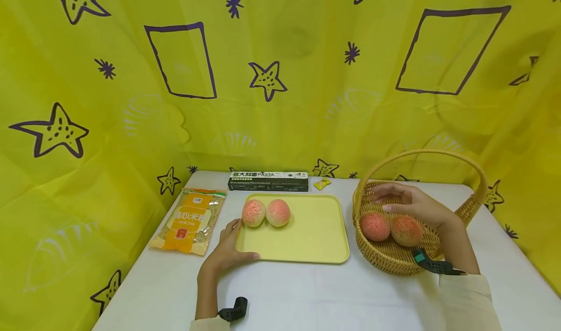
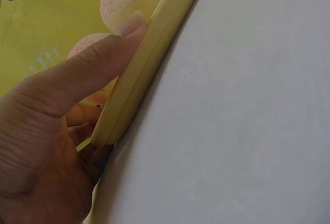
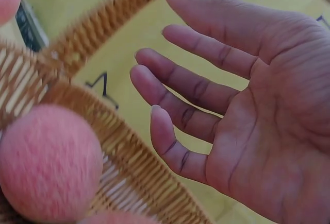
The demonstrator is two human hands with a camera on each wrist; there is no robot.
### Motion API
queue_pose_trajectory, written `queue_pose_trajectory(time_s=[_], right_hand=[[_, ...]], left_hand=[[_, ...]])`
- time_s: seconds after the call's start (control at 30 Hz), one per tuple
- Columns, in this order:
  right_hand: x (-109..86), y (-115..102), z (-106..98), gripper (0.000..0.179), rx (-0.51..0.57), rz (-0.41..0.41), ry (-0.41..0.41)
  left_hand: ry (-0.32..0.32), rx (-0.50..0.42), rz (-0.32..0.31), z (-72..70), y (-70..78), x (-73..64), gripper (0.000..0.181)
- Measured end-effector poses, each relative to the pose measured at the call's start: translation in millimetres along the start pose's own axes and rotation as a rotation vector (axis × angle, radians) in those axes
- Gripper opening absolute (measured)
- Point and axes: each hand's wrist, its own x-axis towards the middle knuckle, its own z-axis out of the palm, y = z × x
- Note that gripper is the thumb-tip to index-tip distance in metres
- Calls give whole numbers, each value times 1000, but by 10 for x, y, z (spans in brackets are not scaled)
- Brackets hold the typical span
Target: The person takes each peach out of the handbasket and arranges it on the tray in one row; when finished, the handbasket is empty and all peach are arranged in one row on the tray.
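My left hand [image 1: 225, 253] grips the near left corner of a pale yellow tray [image 1: 307, 238]. In the left wrist view the thumb lies on the tray's rim [image 2: 135, 80], while the other fingers are partly hidden behind the corner. Two pink and cream peaches [image 1: 278, 212] sit side by side at the tray's far left. On the right, my right hand [image 1: 416, 205] hovers over a wicker basket [image 1: 385, 264] with a tall handle, its fingers loosely bent around nothing. Two redder peaches [image 1: 374, 226] lie inside the basket, below that hand.
Left of the tray lies an orange and clear food packet [image 1: 188, 221]. Behind the tray stands a dark green and white pasta box [image 1: 268, 181], with a small yellow sachet [image 1: 322, 183] beside it. A yellow patterned curtain [image 1: 271, 121] surrounds the white table [image 1: 298, 292].
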Motion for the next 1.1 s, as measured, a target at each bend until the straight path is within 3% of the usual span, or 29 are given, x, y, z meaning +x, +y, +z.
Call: queue_pose_trajectory(time_s=[0.4, 0.63, 0.9, 1.1], right_hand=[[22, 370, -133, 48, 43, 144, -41], [-46, 435, -187, 49, 37, 220, -54], [-172, 497, -297, 48, 58, 201, -115], [-277, 488, -330, 50, -39, 321, -112]], left_hand=[[-1, 1, -3, 6, -34, -4, 118], [2, -6, -8, -6, -29, 6, 118], [-4, 10, -11, -7, -21, 18, 118], [-3, 9, -5, -1, -20, 15, 117]])
